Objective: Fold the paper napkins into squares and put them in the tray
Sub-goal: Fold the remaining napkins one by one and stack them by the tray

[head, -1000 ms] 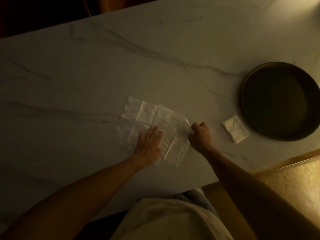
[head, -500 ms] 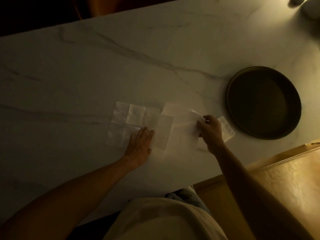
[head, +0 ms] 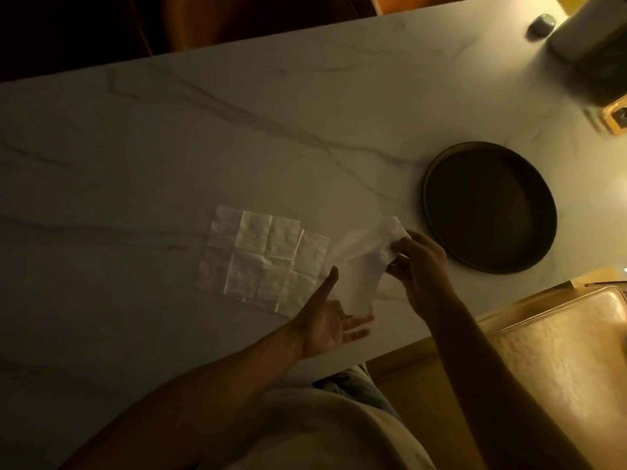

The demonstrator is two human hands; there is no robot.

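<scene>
My right hand [head: 419,266] pinches the upper corner of a white paper napkin [head: 356,266] and holds it lifted off the marble table, blurred by motion. My left hand [head: 330,320] is open, palm up with the thumb raised, at the napkin's lower edge; whether it touches the paper I cannot tell. Left of it, unfolded creased napkins [head: 261,256] lie flat and overlapping on the table. The dark round tray [head: 437,228] sits to the right of my right hand with nothing visible in it. The small folded napkin seen earlier is hidden.
The marble table [head: 169,147] stretches far to the left and back. A pale box-like object [head: 583,32] and a small dark round thing [head: 542,24] stand at the far right corner. A tan cushioned seat [head: 559,351] is beside the table's near edge.
My right hand has pulled one napkin off the pile and lifted it to the right. My left hand has left the pile, turned palm up and moved under the lifted napkin.
</scene>
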